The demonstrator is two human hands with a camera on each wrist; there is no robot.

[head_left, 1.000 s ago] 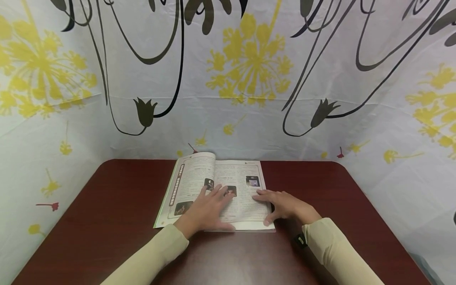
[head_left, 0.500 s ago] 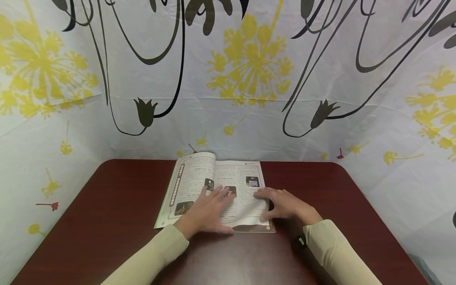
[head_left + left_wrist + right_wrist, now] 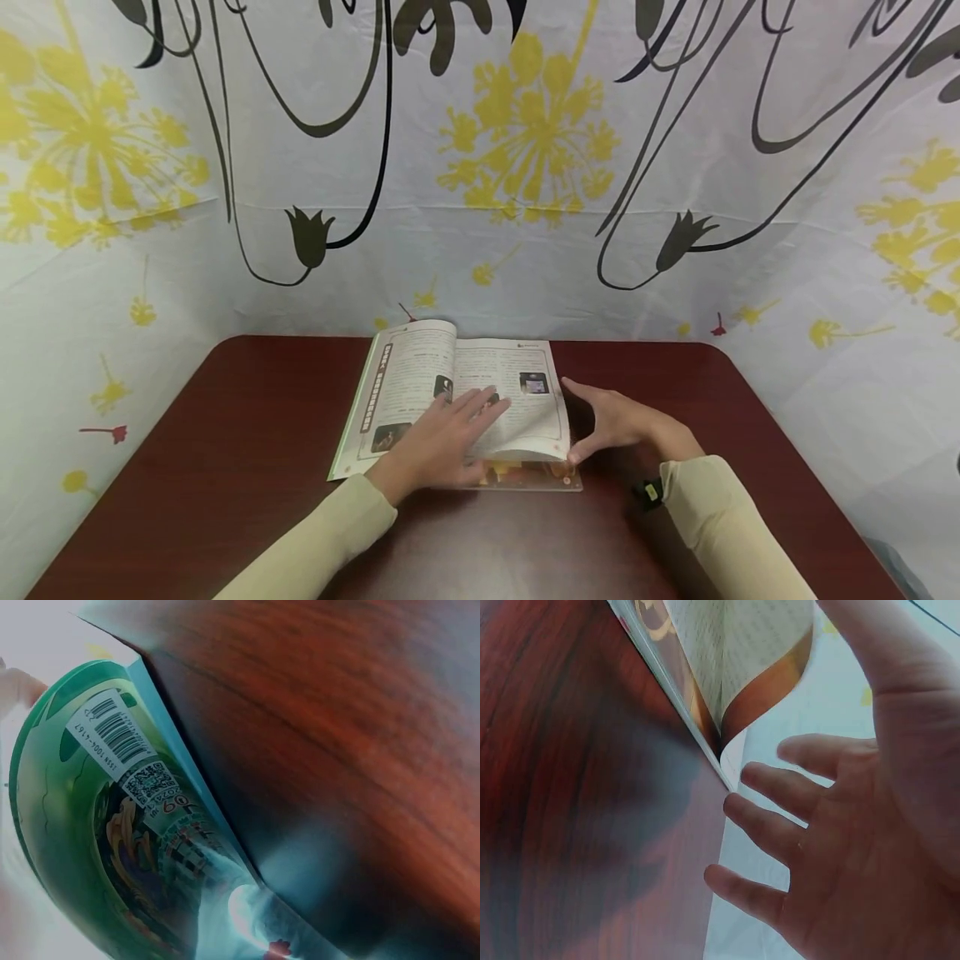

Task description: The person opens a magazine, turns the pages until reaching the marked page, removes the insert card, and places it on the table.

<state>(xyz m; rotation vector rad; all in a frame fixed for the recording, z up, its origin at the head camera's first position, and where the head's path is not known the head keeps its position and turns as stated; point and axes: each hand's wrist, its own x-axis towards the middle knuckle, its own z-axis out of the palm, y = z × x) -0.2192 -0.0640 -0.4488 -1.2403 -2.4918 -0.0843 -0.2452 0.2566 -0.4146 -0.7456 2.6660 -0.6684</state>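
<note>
A magazine point(image 3: 517, 358) lies spread out on the table, with printed text and small photos on its pages. My left hand point(image 3: 446, 437) rests on the pages near the fold, fingers spread. At the right edge is my right hand point(image 3: 626, 425), its fingers apart and its thumb by the lower corner of a raised page point(image 3: 769, 694). That page curls up, and a brown-orange page point(image 3: 525, 475) shows beneath it. In the left wrist view, the magazine's green cover point(image 3: 60, 817) bends upward, with a barcode label point(image 3: 112, 731) on it.
The dark red-brown table point(image 3: 247, 433) has rounded far corners. A white cloth point(image 3: 495, 275) with yellow and dark flower prints hangs behind it and at both sides.
The lower right of the top page has lifted, uncovering the brown-orange page. My right hand has shifted right off the page face to its edge. My left hand has stayed nearly still.
</note>
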